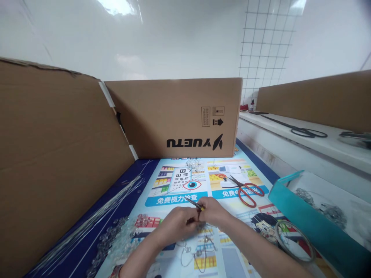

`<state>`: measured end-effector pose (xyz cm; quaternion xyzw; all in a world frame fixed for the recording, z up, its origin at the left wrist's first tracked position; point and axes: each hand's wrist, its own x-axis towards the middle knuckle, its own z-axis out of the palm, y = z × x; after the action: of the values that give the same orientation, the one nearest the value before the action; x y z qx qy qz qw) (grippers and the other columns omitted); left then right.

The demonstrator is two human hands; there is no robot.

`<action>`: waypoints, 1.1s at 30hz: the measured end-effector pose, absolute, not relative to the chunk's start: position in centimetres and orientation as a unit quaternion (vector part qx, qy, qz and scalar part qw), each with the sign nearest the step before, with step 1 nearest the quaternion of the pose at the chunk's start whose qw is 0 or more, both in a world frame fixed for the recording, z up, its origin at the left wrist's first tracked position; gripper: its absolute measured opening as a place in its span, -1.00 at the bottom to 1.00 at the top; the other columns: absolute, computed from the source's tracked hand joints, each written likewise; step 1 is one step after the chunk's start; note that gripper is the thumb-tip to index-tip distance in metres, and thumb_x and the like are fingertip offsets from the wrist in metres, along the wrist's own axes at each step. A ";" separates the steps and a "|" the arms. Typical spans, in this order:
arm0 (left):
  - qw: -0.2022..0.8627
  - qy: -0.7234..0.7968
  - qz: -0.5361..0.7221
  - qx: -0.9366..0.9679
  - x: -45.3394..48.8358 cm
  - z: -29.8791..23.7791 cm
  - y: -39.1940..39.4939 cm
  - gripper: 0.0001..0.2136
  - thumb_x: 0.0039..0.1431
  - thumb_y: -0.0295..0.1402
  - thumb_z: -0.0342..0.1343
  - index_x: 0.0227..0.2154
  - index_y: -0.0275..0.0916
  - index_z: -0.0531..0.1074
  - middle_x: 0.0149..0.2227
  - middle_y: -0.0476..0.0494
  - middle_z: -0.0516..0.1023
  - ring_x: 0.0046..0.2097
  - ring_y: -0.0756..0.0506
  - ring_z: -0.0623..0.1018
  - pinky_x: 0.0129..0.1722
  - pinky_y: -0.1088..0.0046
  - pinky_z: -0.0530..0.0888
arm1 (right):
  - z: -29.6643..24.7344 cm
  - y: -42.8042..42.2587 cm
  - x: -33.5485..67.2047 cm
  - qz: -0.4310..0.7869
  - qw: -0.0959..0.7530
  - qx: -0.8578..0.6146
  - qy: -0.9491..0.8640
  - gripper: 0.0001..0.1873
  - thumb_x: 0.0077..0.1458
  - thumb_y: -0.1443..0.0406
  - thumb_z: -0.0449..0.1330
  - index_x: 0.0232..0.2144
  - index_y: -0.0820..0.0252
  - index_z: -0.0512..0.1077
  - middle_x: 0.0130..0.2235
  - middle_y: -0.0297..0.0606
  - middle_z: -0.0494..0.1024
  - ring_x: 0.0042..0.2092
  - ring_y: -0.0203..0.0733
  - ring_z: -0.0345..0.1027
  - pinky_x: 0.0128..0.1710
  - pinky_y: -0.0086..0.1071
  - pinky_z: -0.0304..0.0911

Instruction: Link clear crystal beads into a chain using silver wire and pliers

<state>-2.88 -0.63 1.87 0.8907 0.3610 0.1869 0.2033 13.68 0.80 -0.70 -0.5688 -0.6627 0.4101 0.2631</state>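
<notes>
My right hand [213, 211] is closed around small pointed pliers [194, 203]; their dark tip points up and left, and a bit of yellow shows by the fingers. Pressed up against it, my left hand [182, 221] has its fingers pinched together. Thin wire strung with clear beads [199, 253] hangs in loops below both hands and seems to come from between the fingers. The exact spot where the fingers meet the wire is hidden.
Clear beads [116, 239] lie in heaps at left, with pinkish beads [142, 220] nearby and long wires [98, 218] beyond. Red-handled scissors [246, 193], a wire coil [311, 247] and a teal box [315, 227] are right. Cardboard [174, 116] stands behind.
</notes>
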 end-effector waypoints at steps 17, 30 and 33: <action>0.416 0.350 0.160 0.824 -3.2 2.5 -0.7 -0.91 0.07 -0.44 0.00 -0.49 -0.26 0.38 -0.52 0.06 0.45 -0.48 0.05 0.41 -0.47 0.63 0.28 | 0.6 0.2 13.7 0.488 0.299 -0.556 -0.603 -0.74 -0.43 0.45 0.08 -0.51 0.18 0.36 -0.56 -0.45 0.31 -0.47 -0.33 0.16 -0.55 -0.51 0.00; 0.321 0.342 0.197 0.861 -2.8 3.4 -0.9 -0.83 0.01 -0.57 0.00 -0.51 -0.23 0.45 -0.43 0.03 0.47 -0.37 0.04 0.44 -0.35 0.61 0.31 | 0.7 -0.1 13.4 0.513 0.318 -0.560 -0.567 -0.80 -0.41 0.43 0.08 -0.56 0.18 0.32 -0.63 -0.49 0.24 -0.53 -0.35 0.13 -0.59 -0.51 -0.05; 0.315 0.344 0.208 0.860 -2.7 3.5 -1.0 -0.82 -0.01 -0.59 0.00 -0.50 -0.22 0.46 -0.43 0.03 0.48 -0.36 0.03 0.45 -0.35 0.61 0.30 | 0.6 0.0 13.6 0.522 0.314 -0.558 -0.564 -0.81 -0.41 0.44 0.08 -0.57 0.19 0.32 -0.64 -0.49 0.25 -0.54 -0.34 0.16 -0.59 -0.50 -0.03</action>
<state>-2.73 -1.00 3.45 0.8596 0.3442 0.2085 0.3150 13.58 -0.02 0.62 -0.5583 -0.5638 0.5216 0.3136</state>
